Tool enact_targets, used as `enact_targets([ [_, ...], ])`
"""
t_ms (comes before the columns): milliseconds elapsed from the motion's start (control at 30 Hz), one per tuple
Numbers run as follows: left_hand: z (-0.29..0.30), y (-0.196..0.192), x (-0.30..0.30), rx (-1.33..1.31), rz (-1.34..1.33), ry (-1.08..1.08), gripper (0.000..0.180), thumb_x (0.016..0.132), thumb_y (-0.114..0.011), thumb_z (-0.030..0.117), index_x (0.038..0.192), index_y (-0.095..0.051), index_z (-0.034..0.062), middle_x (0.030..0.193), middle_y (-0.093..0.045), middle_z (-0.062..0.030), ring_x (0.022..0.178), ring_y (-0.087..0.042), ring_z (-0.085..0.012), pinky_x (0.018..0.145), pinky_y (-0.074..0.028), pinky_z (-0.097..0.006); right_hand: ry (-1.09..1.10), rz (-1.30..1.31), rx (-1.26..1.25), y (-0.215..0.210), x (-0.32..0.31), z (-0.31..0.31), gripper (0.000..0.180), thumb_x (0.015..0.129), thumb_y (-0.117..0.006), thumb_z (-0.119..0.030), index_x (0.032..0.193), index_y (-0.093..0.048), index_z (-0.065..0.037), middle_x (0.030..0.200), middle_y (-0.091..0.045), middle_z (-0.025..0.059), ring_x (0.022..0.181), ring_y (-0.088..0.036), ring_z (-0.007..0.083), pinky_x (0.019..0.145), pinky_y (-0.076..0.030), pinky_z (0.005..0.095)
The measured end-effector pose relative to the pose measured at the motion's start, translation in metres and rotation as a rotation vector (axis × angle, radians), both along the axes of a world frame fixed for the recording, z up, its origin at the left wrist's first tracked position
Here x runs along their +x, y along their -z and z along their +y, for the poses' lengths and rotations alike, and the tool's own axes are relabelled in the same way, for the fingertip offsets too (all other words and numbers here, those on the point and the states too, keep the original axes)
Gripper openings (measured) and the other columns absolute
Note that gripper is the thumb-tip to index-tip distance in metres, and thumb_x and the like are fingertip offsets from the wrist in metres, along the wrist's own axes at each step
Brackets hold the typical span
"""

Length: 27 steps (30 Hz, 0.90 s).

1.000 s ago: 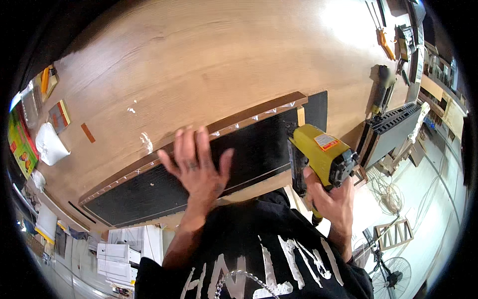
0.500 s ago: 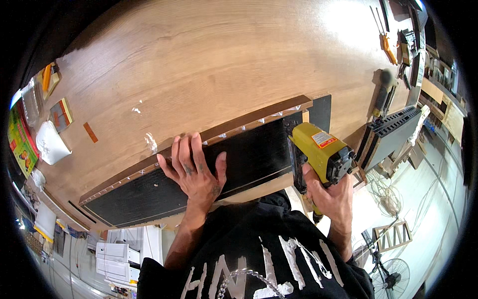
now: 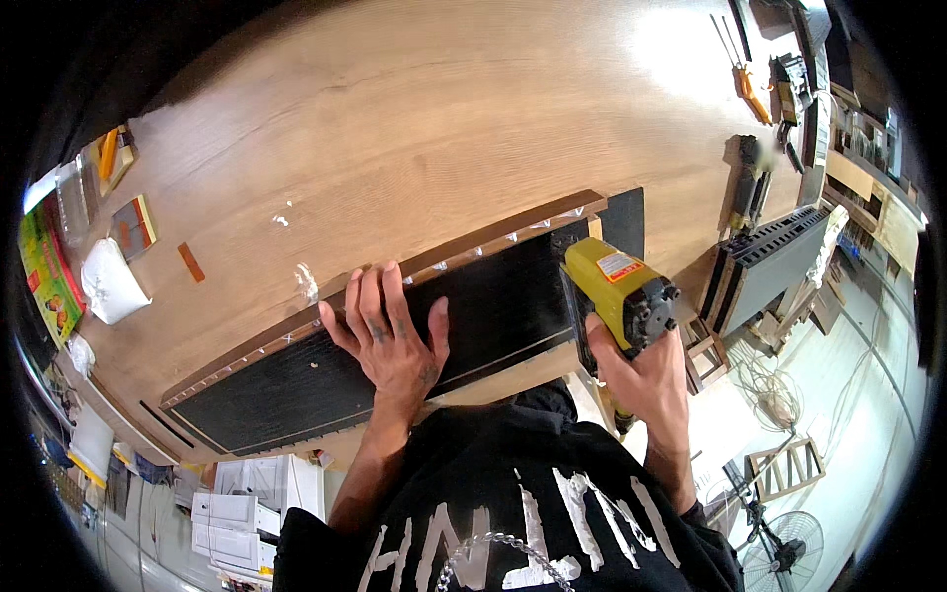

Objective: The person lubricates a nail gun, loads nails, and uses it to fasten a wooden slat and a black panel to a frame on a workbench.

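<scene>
A long black panel (image 3: 296,370) lies on the big wooden table (image 3: 414,128), with a brown wooden strip (image 3: 473,247) along its far edge. My left hand (image 3: 390,335) presses flat on the panel, fingers spread, fingertips at the strip. My right hand (image 3: 641,380) grips the handle of a yellow nail gun (image 3: 612,291), whose nose rests on the panel's right end near the strip.
A grey slatted box (image 3: 764,266) stands at the table's right edge. Hand tools (image 3: 755,94) lie at the far right. A white bag (image 3: 109,286) and small boxes (image 3: 133,222) sit on the left. White cartons (image 3: 247,503) are below the table, and a fan (image 3: 789,557) is on the floor.
My left hand has slid left along the panel and settled flat with fingertips on the strip. The nail gun stays at the panel's right end.
</scene>
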State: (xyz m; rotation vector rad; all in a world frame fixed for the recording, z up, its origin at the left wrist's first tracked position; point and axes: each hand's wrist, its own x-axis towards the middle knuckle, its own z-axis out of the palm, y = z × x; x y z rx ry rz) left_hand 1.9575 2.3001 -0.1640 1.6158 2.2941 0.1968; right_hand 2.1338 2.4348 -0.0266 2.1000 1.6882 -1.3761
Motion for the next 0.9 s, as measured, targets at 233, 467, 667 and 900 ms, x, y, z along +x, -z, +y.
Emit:
enact_targets([
  [233, 0.000, 0.002, 0.002, 0.033, -0.008, -0.016, 0.059, 0.094, -0.052, 0.045, 0.137, -0.040, 0.0080, 0.131, -0.039, -0.0084, 0.133, -0.031, -0.0267, 0.114, -0.006, -0.054, 0.035, 0.000, 0.002, 0.004, 0.004, -0.002, 0.024, 0.082, -0.063, -0.017, 0.083, -0.062, 0.007, 0.059, -0.059, 0.0170, 0.052, -0.060, 0.0241, 0.054, -0.049, 0.0364],
  [467, 0.002, 0.000, -0.001, 0.032, -0.027, -0.029, 0.058, 0.093, -0.053, 0.045, 0.135, -0.041, 0.0079, 0.130, -0.040, -0.0087, 0.132, -0.033, -0.0270, 0.114, -0.007, -0.054, 0.046, -0.022, 0.025, 0.004, -0.001, -0.004, 0.027, 0.082, -0.064, -0.019, 0.085, -0.063, 0.008, 0.058, -0.059, 0.0166, 0.053, -0.060, 0.0235, 0.056, -0.049, 0.0377],
  [667, -0.003, 0.005, 0.001, 0.049, -0.030, -0.032, 0.060, 0.093, -0.051, 0.048, 0.138, -0.039, 0.0097, 0.131, -0.040, -0.0090, 0.133, -0.031, -0.0267, 0.114, -0.007, -0.056, 0.116, 0.042, -0.017, -0.003, -0.012, -0.021, 0.023, 0.084, -0.064, -0.016, 0.085, -0.064, 0.007, 0.056, -0.058, 0.0139, 0.053, -0.062, 0.0199, 0.052, -0.048, 0.0336],
  [900, -0.001, 0.003, -0.001, 0.069, -0.034, -0.039, 0.062, 0.091, -0.056, 0.047, 0.137, -0.041, 0.0088, 0.129, -0.043, -0.0097, 0.129, -0.037, -0.0267, 0.112, -0.009, -0.057, 0.040, 0.027, 0.016, 0.004, -0.017, -0.027, 0.023, 0.084, -0.064, -0.017, 0.086, -0.066, 0.006, 0.059, -0.062, 0.0134, 0.053, -0.063, 0.0193, 0.052, -0.049, 0.0337],
])
